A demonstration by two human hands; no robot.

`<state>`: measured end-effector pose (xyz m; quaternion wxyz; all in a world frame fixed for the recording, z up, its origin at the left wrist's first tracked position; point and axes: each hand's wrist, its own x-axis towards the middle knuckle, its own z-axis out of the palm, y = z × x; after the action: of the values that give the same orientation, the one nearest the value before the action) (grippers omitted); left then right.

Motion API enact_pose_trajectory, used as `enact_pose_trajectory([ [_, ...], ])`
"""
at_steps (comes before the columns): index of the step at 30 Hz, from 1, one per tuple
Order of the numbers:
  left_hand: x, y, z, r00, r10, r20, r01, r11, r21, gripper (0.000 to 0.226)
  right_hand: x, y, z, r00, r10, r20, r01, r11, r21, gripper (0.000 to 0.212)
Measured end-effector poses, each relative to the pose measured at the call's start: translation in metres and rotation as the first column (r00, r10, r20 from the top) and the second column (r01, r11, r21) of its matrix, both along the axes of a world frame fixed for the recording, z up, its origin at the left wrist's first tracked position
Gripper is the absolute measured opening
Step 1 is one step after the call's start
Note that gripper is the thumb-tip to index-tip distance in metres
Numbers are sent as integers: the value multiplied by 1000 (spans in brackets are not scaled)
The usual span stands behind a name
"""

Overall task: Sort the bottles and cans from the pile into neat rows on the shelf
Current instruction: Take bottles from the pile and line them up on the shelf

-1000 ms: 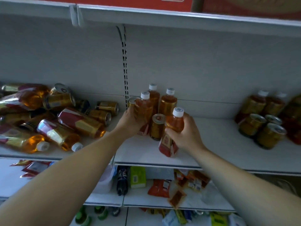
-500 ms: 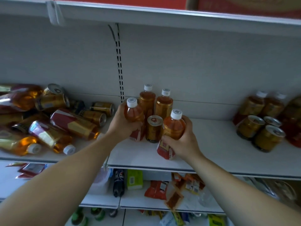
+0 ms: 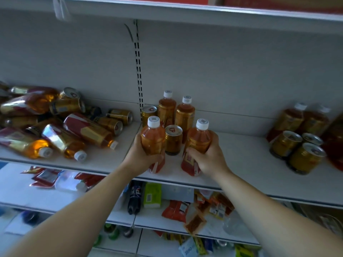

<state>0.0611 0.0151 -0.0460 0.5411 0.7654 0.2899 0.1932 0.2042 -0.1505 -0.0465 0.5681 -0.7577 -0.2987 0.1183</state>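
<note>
Both hands busy: left hand (image 3: 141, 156) grips the left bottle (image 3: 153, 140), right hand (image 3: 209, 158) grips the right bottle (image 3: 197, 143), each upright on the shelf (image 3: 241, 164) near its front edge. Between them stands a gold can (image 3: 173, 139); two back bottles (image 3: 167, 108) and another can (image 3: 149, 113) behind. Pile (image 3: 55, 123) of toppled bottles and cans lies at left.

Both forearms (image 3: 89, 206) are bare, as are the left hand (image 3: 141, 160) and right hand (image 3: 210, 159).

Dim, soft daylight from the left, wide-angle bowing at edges, lower shelves blurred
</note>
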Motion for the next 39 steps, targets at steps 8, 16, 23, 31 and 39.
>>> enact_pose_trajectory([
  [8, 44, -65, -9, 996, -90, 3, 90, 996, -22, 94, 30, -61, 3, 995, -95, -10, 95, 995, -19, 58],
  [16, 103, -117, -6, 951, -305, -55, 302, 952, -56, 92, 61, -135, 7, 944, -330, -3, 330, 944, -22, 62],
  [23, 146, -142, -12, 888, -459, 17, 459, 887, -50, 79, 69, -160, 16, 907, -416, 57, 419, 907, -50, 54],
  [31, 176, -160, -21, 898, -432, 86, 436, 900, -27, 79, 85, -175, 21, 927, -361, 99, 368, 927, -71, 67],
  [39, 214, -190, -26, 952, -295, 83, 297, 955, -8, 88, 142, -194, 29, 975, -135, 175, 171, 963, -207, 65],
])
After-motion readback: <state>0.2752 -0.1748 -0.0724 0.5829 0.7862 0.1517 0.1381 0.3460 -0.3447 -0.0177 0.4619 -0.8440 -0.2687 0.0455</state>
